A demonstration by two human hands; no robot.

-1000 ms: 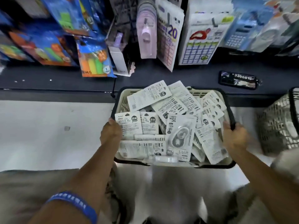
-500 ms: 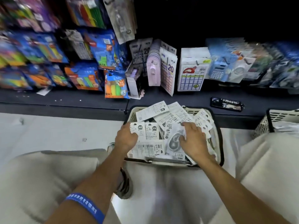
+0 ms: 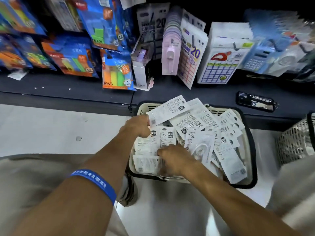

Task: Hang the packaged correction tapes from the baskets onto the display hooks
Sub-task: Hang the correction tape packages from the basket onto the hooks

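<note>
Filling a cream basket [image 3: 245,132] with a black rim at centre right of the frame, white packaged correction tapes [image 3: 199,126] lie in a loose heap. The left hand [image 3: 136,126] reaches in at the basket's upper left corner, its fingers curled and pinching the edge of one packet [image 3: 167,110] that lifts above the heap. The right hand [image 3: 173,160] rests lower on the pile, fingers bent onto the packets at the near left; whether it grips one I cannot tell. A blue wristband [image 3: 95,182] circles the left forearm. Beyond, a dark shelf [image 3: 68,92] carries hanging stationery packs [image 3: 117,72].
</note>
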